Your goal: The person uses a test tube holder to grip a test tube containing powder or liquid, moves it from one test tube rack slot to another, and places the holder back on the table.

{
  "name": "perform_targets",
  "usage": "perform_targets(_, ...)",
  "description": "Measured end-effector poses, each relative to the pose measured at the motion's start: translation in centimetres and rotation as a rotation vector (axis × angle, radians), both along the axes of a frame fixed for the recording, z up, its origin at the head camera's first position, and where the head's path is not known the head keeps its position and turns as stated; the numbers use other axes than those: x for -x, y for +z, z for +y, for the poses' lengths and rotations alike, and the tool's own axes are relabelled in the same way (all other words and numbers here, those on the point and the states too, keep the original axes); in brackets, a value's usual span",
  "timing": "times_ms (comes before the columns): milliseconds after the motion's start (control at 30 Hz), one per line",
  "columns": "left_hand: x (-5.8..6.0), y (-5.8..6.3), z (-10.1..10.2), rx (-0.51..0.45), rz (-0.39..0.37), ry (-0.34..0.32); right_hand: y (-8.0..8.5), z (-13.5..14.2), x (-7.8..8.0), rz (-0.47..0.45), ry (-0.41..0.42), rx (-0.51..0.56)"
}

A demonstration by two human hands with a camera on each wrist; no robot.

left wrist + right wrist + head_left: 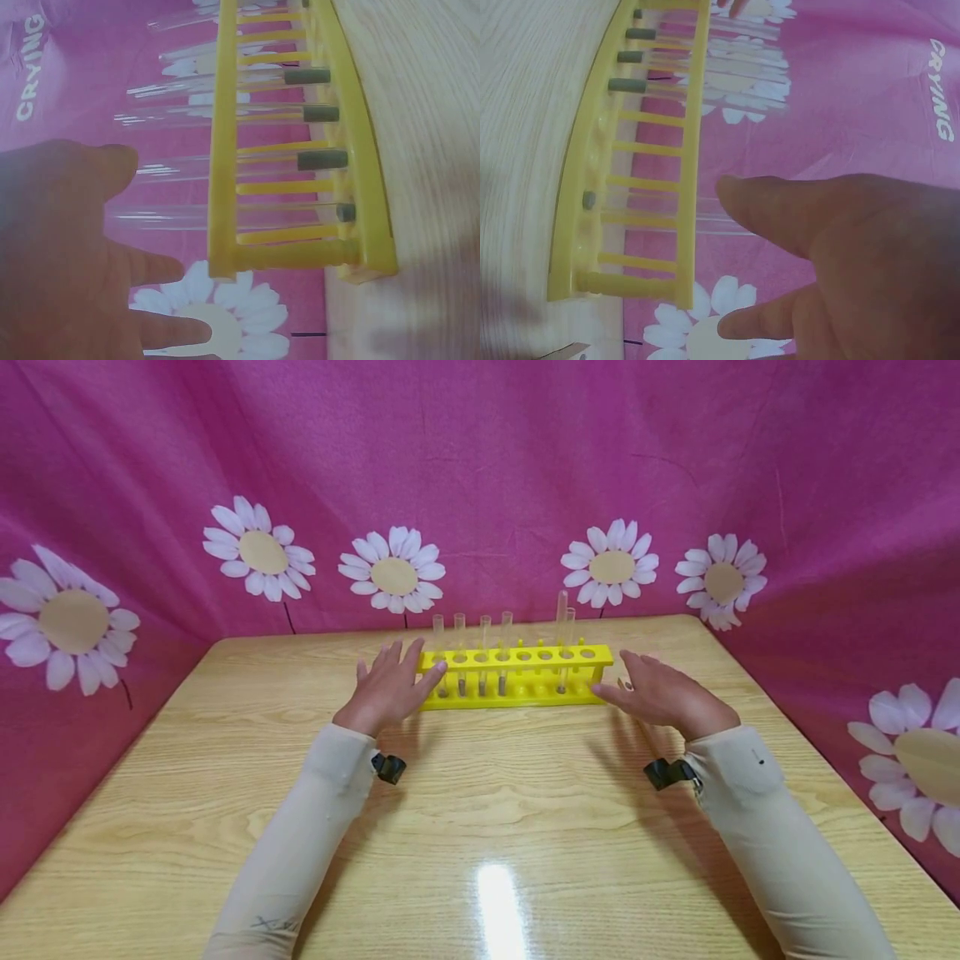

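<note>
A yellow test tube rack (pixel 517 700) stands near the back of the table. Four clear test tubes (pixel 319 160) with dark grey matter at the bottom fill its left holes. Farther right stands another tube (pixel 589 200) with a little grey at its base, and a taller clear tube (pixel 562 610) rises just behind it. My left hand (pixel 385 689) is spread at the rack's left end, its thumb overlapping the leftmost tube in the head view. At the right end my right hand (pixel 663 695) has its fingers extended, thumb tip close to the rack's end. Neither hand holds anything.
A thin wooden stick-like piece (pixel 647 737) lies under my right hand on the light wood table (pixel 450 827). Behind and beside the table hangs a magenta cloth (pixel 480 468) printed with white daisies. Several holes in the rack's right half hold no tube.
</note>
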State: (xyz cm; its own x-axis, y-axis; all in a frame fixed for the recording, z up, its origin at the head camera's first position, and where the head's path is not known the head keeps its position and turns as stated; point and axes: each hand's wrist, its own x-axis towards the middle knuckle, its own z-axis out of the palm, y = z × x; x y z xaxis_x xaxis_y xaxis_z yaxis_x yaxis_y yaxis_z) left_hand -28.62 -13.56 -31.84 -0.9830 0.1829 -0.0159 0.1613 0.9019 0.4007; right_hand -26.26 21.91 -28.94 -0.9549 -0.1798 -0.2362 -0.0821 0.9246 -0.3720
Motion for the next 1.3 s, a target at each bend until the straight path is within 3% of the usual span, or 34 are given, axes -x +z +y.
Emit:
perform_targets(300, 0.8, -0.9, -0.4, -0.062, -0.004, 0.024, -0.5, 0.6, 0.5, -0.08, -0.053, -0.027)
perform_targets(733, 1.7, -2.5, -0.4, -0.273, -0.087, 0.001, -1.2, 1.7, 1.2, -0.135, -0.073, -0.077)
perform_targets(1300, 3.0, -4.5, -0.5, -0.4, 0.015, -0.074, -2.2, 2.6, 1.9, -0.171, -0.059, -0.094)
